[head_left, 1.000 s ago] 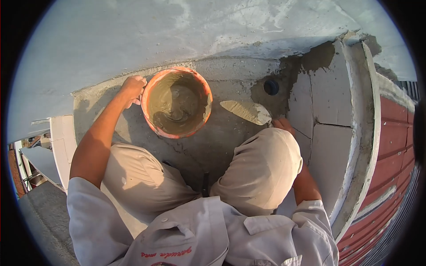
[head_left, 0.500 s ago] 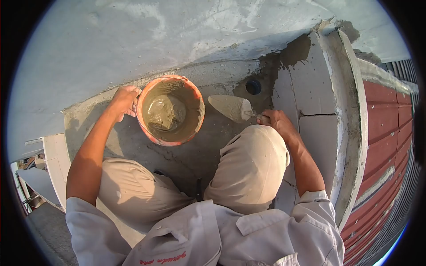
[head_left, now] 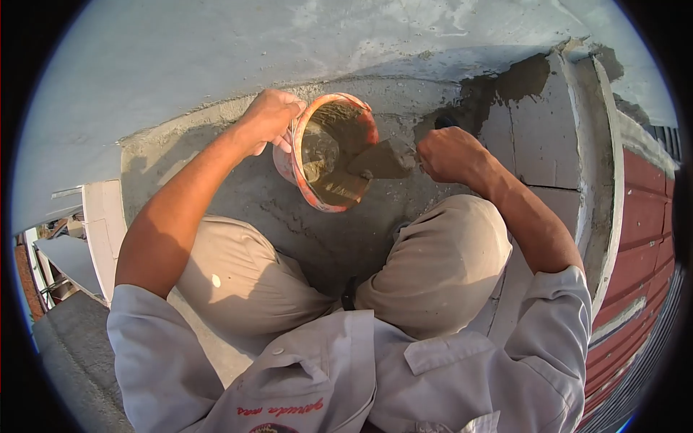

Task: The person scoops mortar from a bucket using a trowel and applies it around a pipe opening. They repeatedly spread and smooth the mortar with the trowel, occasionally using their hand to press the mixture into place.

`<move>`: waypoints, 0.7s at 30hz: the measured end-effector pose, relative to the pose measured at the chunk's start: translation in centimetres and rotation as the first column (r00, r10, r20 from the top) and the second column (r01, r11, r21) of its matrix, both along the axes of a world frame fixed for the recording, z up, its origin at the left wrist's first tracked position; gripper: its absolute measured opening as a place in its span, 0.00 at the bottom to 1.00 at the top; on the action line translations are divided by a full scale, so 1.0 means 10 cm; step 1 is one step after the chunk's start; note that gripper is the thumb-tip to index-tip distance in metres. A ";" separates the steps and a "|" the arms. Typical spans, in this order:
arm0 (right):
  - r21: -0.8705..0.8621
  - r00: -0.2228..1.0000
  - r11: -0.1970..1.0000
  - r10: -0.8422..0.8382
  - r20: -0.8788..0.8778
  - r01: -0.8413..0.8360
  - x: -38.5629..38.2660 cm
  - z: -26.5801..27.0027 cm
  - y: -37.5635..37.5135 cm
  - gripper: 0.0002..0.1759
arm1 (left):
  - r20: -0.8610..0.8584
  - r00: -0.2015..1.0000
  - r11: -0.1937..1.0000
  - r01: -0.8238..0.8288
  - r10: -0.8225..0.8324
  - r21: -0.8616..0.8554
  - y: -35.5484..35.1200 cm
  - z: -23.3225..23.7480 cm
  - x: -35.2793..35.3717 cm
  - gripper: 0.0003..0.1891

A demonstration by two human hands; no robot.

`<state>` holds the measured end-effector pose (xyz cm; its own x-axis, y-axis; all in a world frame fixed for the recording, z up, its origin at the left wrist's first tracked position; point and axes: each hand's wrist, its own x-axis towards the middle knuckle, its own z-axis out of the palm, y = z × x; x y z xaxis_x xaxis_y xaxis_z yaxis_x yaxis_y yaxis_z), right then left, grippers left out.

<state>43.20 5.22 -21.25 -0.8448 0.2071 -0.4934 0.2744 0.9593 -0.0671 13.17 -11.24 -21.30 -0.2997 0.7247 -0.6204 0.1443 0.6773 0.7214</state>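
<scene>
An orange-rimmed bucket (head_left: 292,167) with wet mortar (head_left: 321,155) inside is tilted to the right. My left hand (head_left: 271,119) is closed on the left side of its rim, by the wire handle. In my right hand (head_left: 451,154) is a trowel (head_left: 386,160), held by its handle, which the fingers mostly cover. The trowel's mortar-smeared blade points left, its tip at the bucket's open mouth. Behind my right hand, a dark pipe opening (head_left: 445,121) in the floor is partly hidden.
A grey plastered wall (head_left: 289,50) runs along the far side. Pale blocks (head_left: 530,148) form a low wall at right, with red metal sheeting (head_left: 635,224) beyond it. My bent knees (head_left: 440,260) frame the near floor. Wet mortar darkens the far corner (head_left: 498,90).
The bucket has gone from nearly upright to tipped rightward, lifted by my left hand. My right hand has brought the trowel up to the bucket's mouth.
</scene>
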 end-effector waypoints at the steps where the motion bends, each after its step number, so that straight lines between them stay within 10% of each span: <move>1: -0.095 1.000 0.995 -0.023 -0.002 0.023 0.05 -0.07 0.02 0.13 | -0.002 1.000 1.000 0.013 -0.013 -0.007 0.01 0.00 -0.01 0.19; 10: -0.758 0.644 0.346 -0.755 0.125 0.553 1.08 -0.41 -0.15 0.19 | 0.025 0.992 0.992 -0.126 0.126 0.014 -0.09 -0.11 -0.21 0.17; 13: -0.606 0.384 0.506 -0.862 -0.331 0.614 1.33 -0.17 -0.55 0.19 | 0.050 0.993 0.994 -0.110 0.110 0.002 -0.17 -0.05 -0.26 0.16; 16: -0.563 0.042 0.400 -0.839 -0.542 0.723 1.45 -0.35 -0.74 0.21 | 0.047 0.994 0.995 -0.098 0.098 -0.006 -0.18 -0.13 -0.34 0.17; 21: -0.268 0.069 0.261 -0.824 -0.563 0.927 1.53 -1.59 -0.20 0.18 | 0.057 0.993 0.994 -0.106 0.107 -0.016 -0.17 -0.10 -0.27 0.17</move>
